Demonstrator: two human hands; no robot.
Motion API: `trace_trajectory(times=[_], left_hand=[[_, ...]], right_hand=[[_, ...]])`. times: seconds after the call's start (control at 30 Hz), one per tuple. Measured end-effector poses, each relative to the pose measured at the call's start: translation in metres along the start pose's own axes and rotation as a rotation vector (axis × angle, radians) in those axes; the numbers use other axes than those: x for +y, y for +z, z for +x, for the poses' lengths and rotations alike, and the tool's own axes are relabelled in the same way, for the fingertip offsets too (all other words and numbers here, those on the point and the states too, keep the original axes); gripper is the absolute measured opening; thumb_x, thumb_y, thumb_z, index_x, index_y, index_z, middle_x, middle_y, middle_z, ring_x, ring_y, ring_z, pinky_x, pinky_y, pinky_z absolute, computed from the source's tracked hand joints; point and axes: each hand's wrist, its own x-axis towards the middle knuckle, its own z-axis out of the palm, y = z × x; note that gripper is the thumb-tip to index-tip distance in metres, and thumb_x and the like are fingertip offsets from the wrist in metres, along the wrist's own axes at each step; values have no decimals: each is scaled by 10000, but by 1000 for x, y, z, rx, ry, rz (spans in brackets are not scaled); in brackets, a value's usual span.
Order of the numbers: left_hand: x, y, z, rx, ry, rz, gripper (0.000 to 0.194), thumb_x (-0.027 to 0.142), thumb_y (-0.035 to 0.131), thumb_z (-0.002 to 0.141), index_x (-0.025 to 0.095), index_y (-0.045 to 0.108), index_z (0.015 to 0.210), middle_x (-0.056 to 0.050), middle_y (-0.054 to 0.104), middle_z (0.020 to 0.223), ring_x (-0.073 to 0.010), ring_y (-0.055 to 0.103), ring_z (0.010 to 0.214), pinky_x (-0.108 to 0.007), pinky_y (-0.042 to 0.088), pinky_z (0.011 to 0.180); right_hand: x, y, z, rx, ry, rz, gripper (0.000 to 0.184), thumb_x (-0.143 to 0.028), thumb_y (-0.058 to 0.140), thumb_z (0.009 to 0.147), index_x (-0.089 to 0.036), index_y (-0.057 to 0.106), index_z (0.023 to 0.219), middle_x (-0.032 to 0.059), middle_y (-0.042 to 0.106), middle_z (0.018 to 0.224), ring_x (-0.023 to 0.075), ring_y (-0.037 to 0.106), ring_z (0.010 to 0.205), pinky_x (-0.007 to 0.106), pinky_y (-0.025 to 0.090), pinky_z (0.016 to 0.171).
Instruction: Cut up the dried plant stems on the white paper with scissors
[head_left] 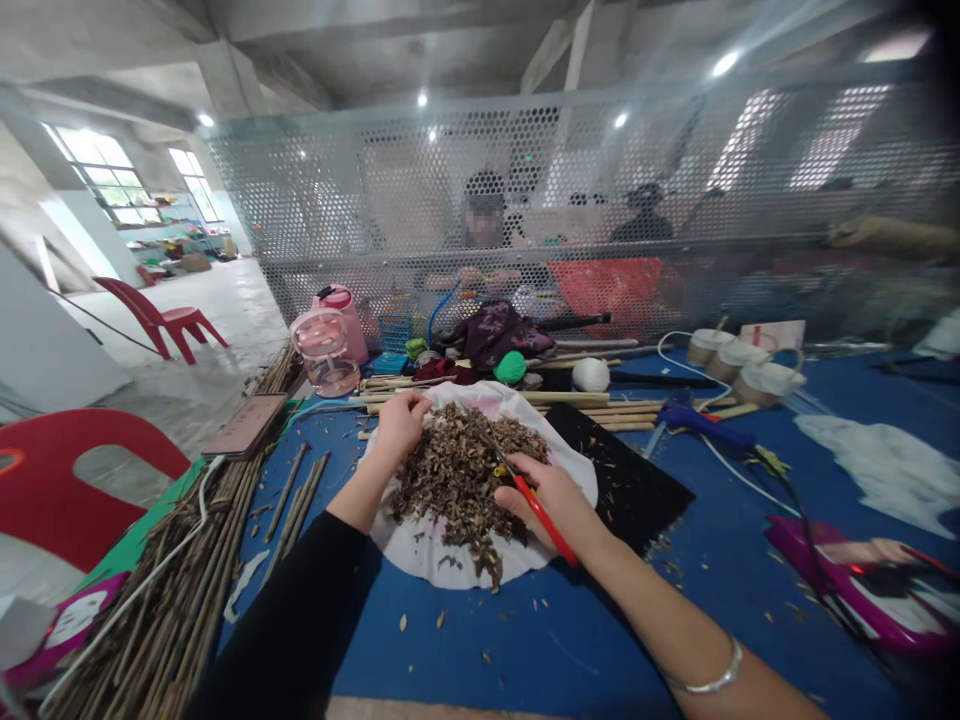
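A heap of dry brown leaf-like flakes (pixel 465 470) lies on a round white cloth (pixel 442 565) in front of me. My right hand (pixel 551 495) is wrapped round a red-handled tool (pixel 544 520). Its slim dark tip points into the heap from the right, but whether it is scissors or pliers I cannot tell. At the heap's upper left edge is my left hand (pixel 401 425), its fingers pressed together. Whatever they pinch is too small or hidden to make out. A small yellow bit shows beside the right fingers.
A black sheet (pixel 637 480) lies right of the cloth, near a blue glue gun (pixel 705 420). Bundled sticks (pixel 180 570) line the left edge. Behind are a pink-lidded jar (pixel 330 360), yarn balls (pixel 591 375) and a perforated metal screen (pixel 405 200), with people beyond it.
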Motion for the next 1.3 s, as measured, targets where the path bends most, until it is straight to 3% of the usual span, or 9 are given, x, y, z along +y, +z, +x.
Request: trace_trajectory(times=[0.07, 0.17, 0.33, 0.43, 0.63, 0.77, 0.93, 1.13, 1.3], left_hand=[[7, -3, -16, 1, -162, -449, 236, 337, 523, 788, 128, 630, 774, -33, 620, 670, -102, 533, 561, -215, 438, 567], [21, -4, -44, -111, -320, -978, 154, 281, 597, 757, 144, 596, 687, 9, 567, 624, -37, 470, 486, -146, 419, 510], [38, -3, -80, -144, -486, -1319, 77, 118, 665, 705, 120, 627, 773, 9, 573, 682, -11, 527, 556, -97, 471, 581], [39, 1, -89, -128, -508, -1385, 117, 116, 685, 690, 114, 623, 789, 21, 563, 665, -4, 529, 536, -83, 476, 556], [34, 6, -95, -223, -478, -1449, 250, 339, 691, 692, 114, 585, 722, 42, 510, 579, 5, 464, 432, -67, 423, 412], [36, 6, -95, -207, -507, -1472, 197, 295, 660, 735, 118, 595, 792, 26, 533, 617, 0, 492, 461, -74, 451, 448], [39, 6, -97, -174, -494, -1423, 262, 364, 664, 717, 130, 598, 813, 41, 496, 583, -9, 465, 459, -79, 411, 408], [41, 15, -102, -258, -416, -1337, 361, 294, 790, 547, 106, 647, 819, 4, 595, 639, -36, 529, 532, -143, 459, 535], [42, 19, -105, -235, -263, -1092, 341, 286, 761, 573, 112, 670, 852, -20, 630, 659, -79, 543, 579, -205, 450, 587]], right_hand=[[-1, 2, 0, 9, -8, -14, 507, -553, 520, 765, -137, 582, 1047, 55, 651, 685, 187, 587, 607, 265, 419, 582], [-4, 4, -1, 17, -17, -32, 528, -571, 506, 765, -136, 584, 1052, 68, 658, 711, 200, 600, 636, 273, 427, 602], [-10, 5, -3, 10, -13, -31, 546, -566, 499, 772, -130, 580, 1090, 73, 660, 709, 212, 615, 668, 285, 443, 643], [-12, 6, -4, 27, -25, -31, 548, -569, 503, 768, -127, 584, 1081, 79, 664, 723, 213, 617, 676, 287, 446, 651], [-12, 7, -5, 19, -58, -34, 494, -533, 531, 766, -154, 579, 1080, 64, 673, 711, 209, 626, 677, 272, 444, 637], [-12, 7, -5, 34, -67, -66, 492, -532, 534, 764, -153, 578, 1075, 74, 679, 743, 212, 628, 686, 275, 441, 642], [-16, 10, -4, 36, -49, -69, 491, -521, 576, 731, -155, 580, 1058, 72, 676, 716, 226, 630, 679, 295, 447, 648], [-19, 17, -5, 205, -2, 218, 389, -417, 577, 759, -157, 560, 1049, 72, 671, 790, 195, 620, 693, 293, 473, 685], [-18, 21, -4, 221, 62, 462, 345, -404, 543, 780, -164, 546, 1028, 29, 631, 716, 164, 579, 619, 266, 468, 589]])
